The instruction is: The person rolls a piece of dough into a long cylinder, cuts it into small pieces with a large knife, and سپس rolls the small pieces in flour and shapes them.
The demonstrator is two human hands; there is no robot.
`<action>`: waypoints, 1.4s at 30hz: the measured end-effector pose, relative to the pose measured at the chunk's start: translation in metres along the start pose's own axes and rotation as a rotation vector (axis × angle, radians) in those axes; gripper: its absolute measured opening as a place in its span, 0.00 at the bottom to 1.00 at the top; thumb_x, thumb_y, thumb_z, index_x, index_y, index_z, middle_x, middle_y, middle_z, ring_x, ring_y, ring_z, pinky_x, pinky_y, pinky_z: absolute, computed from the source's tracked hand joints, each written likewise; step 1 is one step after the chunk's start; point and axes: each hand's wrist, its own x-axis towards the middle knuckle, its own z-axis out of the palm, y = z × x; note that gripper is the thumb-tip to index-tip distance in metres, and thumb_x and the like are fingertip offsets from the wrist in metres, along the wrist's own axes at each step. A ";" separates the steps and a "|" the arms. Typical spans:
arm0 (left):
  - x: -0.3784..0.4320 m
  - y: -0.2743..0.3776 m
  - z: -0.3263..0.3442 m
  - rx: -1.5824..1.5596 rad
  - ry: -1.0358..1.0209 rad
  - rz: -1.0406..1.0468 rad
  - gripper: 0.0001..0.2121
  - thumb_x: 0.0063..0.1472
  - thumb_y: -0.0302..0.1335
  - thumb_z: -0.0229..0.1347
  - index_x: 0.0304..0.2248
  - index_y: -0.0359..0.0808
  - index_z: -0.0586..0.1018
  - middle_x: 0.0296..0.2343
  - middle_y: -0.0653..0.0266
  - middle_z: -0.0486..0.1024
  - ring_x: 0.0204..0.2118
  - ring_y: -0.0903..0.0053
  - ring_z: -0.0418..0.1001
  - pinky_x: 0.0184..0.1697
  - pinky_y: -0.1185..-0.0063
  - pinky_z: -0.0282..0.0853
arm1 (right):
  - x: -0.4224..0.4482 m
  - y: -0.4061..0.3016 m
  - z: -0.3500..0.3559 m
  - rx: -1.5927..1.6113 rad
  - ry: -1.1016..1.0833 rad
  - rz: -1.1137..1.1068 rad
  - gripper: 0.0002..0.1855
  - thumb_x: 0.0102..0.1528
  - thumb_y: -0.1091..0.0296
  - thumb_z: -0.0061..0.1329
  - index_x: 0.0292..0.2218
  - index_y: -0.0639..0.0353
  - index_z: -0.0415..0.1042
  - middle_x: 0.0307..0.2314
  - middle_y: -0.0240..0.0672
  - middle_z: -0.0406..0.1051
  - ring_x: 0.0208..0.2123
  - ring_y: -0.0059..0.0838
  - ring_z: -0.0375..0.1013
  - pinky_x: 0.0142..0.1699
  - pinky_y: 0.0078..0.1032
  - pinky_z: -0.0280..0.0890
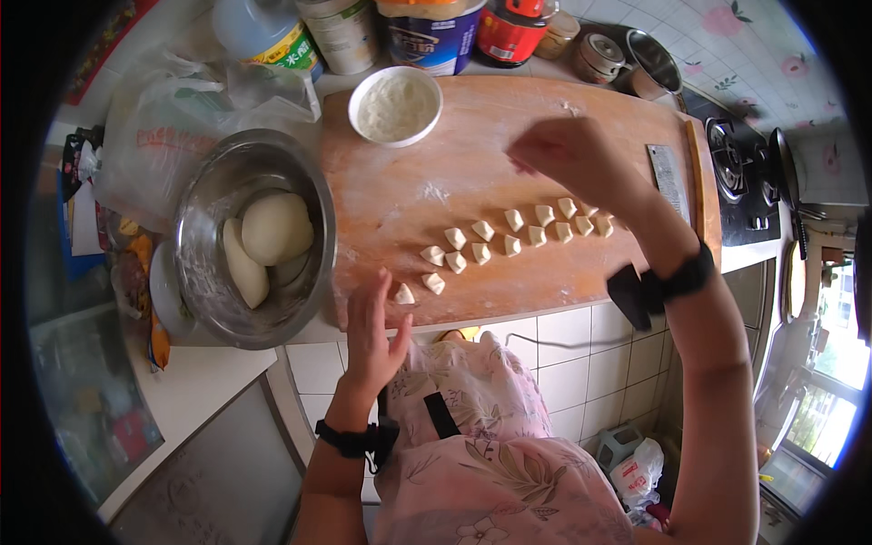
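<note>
My left hand (373,330) hovers by the front left edge of the wooden board (477,163), fingers apart and holding nothing. Just right of its fingertips is a small cut piece of dough (404,294). Several more such pieces run in two uneven rows up to the right, some partly hidden behind my right forearm. Above the board's right half, my right hand (553,151) is raised with its fingers bent downward. It is blurred, and whether anything is between its fingers cannot be seen. A white bowl of flour (398,109) stands at the board's back left.
A steel basin (323,218) at the left holds two lumps of dough (278,228). A cleaver (667,180) lies near the board's right end, with a gas stove (739,170) beyond. Several jars and tubs (430,41) line the back. A plastic bag (163,129) sits behind the basin.
</note>
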 end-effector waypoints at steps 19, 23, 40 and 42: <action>0.006 -0.038 -0.119 -0.508 -0.205 0.087 0.15 0.47 0.15 0.53 0.37 0.32 0.75 0.39 0.55 0.72 0.40 0.61 0.71 0.43 0.70 0.69 | 0.127 0.000 0.053 -0.126 -0.195 0.271 0.08 0.49 0.71 0.52 0.30 0.67 0.73 0.18 0.33 0.70 0.17 0.17 0.68 0.20 0.17 0.63; 0.025 -0.041 -0.110 -0.581 -0.270 0.179 0.16 0.46 0.14 0.54 0.38 0.31 0.74 0.37 0.56 0.72 0.39 0.62 0.71 0.41 0.71 0.69 | 0.043 -0.007 0.055 0.076 -0.165 0.567 0.08 0.50 0.76 0.51 0.34 0.68 0.73 0.19 0.33 0.72 0.18 0.18 0.71 0.23 0.17 0.67; 0.054 -0.022 -0.070 -0.563 -0.524 0.167 0.13 0.51 0.19 0.52 0.39 0.32 0.72 0.37 0.56 0.70 0.41 0.60 0.68 0.45 0.69 0.63 | -0.076 0.077 0.009 -0.283 0.156 0.667 0.10 0.54 0.78 0.45 0.37 0.73 0.71 0.27 0.39 0.73 0.29 0.23 0.74 0.34 0.20 0.70; 0.053 -0.020 -0.058 -0.524 -0.517 0.151 0.14 0.51 0.19 0.52 0.40 0.32 0.72 0.38 0.56 0.70 0.42 0.60 0.68 0.45 0.69 0.63 | -0.082 0.092 -0.011 -0.222 0.218 0.645 0.10 0.55 0.77 0.44 0.39 0.74 0.70 0.30 0.40 0.73 0.32 0.25 0.74 0.36 0.21 0.71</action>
